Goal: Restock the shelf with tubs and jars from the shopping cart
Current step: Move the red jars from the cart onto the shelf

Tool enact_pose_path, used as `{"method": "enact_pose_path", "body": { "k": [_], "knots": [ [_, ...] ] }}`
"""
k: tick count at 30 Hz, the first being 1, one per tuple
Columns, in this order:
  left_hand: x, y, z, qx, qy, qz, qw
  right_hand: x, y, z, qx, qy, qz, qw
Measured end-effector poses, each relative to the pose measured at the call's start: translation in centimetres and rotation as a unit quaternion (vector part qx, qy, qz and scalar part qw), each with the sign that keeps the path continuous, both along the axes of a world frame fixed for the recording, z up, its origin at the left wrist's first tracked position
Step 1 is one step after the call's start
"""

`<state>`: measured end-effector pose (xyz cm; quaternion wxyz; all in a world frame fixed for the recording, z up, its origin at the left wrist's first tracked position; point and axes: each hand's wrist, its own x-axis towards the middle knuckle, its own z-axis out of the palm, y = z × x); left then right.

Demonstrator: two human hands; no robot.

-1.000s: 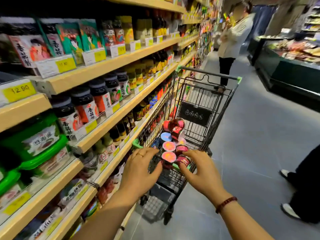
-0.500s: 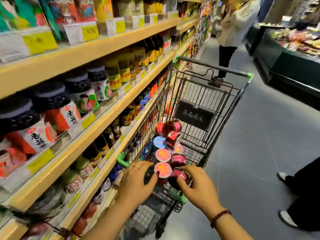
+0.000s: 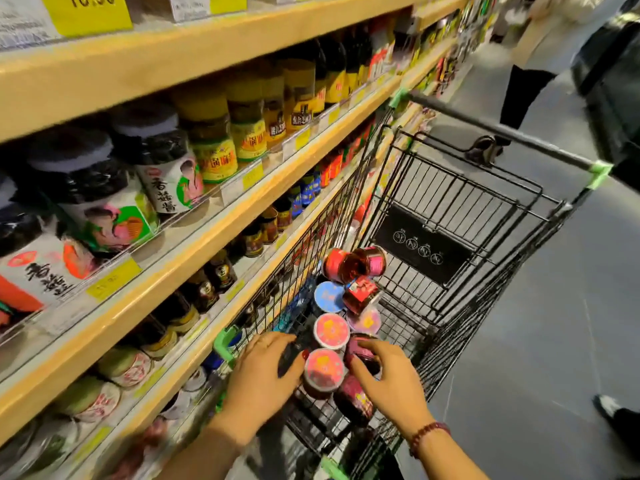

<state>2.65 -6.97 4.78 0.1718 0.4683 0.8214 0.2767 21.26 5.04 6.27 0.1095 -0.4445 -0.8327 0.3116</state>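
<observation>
While upright, tub (image 3: pixel 323 370) between hands.

The scene is brightly and evenly lit from overhead. The shelf boards (image 3: pixel 214 39) cast dark bands over the tops of the jars (image 3: pixel 162 157) beneath. Colours look strongly saturated. Motion blur smears the near left, where labels and price tags (image 3: pixel 91 10) run soft, and the far right corner. Wide-angle distortion bends the shelves and the cart (image 3: pixel 467 209) outward toward the edges. The grey floor (image 3: pixel 554 323) carries a dull sheen.
</observation>
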Motion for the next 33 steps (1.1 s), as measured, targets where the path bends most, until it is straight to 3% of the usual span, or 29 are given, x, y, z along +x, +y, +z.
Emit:
{"method": "enact_pose_path", "body": {
  "k": [11, 19, 27, 33],
  "knots": [
    [4.1, 10.5, -2.6, -0.096, 0.000, 0.159, 0.983, 0.0, 16.7, -5.3, -0.147, -0.002, 0.030, 0.989],
    [5.3, 15.5, -4.1, -0.119, -0.018, 0.224, 0.967, -4.3, 25.2, -9.2, -0.154, 0.010, 0.063, 0.986],
    [5.8, 18.1, -7.1, -0.175, -0.026, 0.232, 0.957, -9.5, 28.8, -15.6, -0.187, -0.202, 0.138, 0.952],
    [6.4, 17.4, -8.2, -0.184, -0.052, 0.257, 0.947, -10.8, 28.3, -17.7, -0.148, -0.262, 0.144, 0.943]
  ]
}}
